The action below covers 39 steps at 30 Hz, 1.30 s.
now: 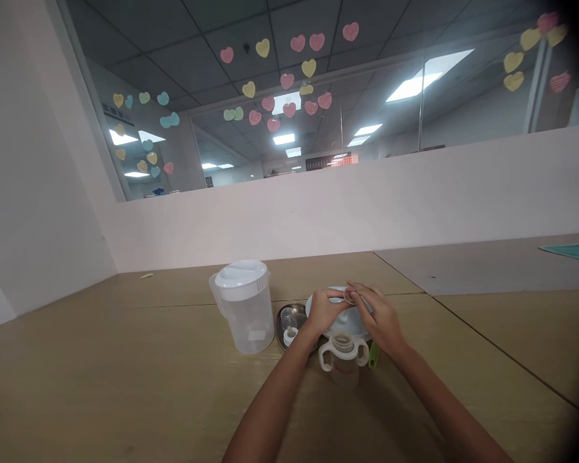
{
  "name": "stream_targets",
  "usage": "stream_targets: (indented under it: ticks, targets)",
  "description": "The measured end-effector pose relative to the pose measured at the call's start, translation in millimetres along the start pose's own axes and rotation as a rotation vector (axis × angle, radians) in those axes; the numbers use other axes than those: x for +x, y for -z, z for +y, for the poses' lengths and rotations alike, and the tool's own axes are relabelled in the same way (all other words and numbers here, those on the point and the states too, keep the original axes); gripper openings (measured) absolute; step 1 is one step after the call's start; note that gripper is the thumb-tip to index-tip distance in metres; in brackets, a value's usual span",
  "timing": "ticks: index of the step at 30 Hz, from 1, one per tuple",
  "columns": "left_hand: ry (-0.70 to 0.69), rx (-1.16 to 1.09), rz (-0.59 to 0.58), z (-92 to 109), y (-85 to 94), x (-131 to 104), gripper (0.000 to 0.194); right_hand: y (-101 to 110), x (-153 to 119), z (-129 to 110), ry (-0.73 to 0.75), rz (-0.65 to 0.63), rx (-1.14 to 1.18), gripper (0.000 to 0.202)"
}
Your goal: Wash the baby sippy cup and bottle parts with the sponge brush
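My left hand (325,308) and my right hand (379,318) meet in front of me. Between their fingertips they pinch a small, pale round piece (349,295) with a ring-like rim; its exact kind is too small to make out. Under the hands is a white dish or lid (348,321), partly covered by them. Just nearer to me stands an uncapped baby bottle (345,372), clear with two white side handles. To its left, a round metal tray (282,342) bears a clear cap (288,317) and a white collar with a nipple (290,335).
A translucent pitcher (251,321) with a white lid stands left of the tray. A green handle (374,355) pokes out beside the bottle. At the far right lies a teal mat (574,251). A white wall (270,225) with a window above bounds the table's back.
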<state>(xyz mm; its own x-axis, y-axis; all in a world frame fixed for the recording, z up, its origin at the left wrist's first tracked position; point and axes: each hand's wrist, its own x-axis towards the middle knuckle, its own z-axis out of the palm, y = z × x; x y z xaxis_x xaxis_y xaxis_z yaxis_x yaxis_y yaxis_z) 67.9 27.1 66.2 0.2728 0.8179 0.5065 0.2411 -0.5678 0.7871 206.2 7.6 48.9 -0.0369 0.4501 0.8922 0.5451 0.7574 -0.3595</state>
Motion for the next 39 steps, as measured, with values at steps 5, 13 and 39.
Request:
stream_targets:
  ticks: [5,13,39]
  targets:
    - [-0.158,0.142,0.101,-1.8,8.4,4.4,0.016,-0.8,-1.9,-9.6,0.108,0.132,-0.085,0.024]
    - [-0.274,0.340,0.100,-9.7,16.8,7.9,0.011,2.2,-3.4,-22.3,0.219,0.305,-0.180,0.021]
    - [-0.315,0.370,0.009,15.0,13.1,9.0,0.025,9.4,0.6,-25.8,0.062,0.391,-0.129,0.021]
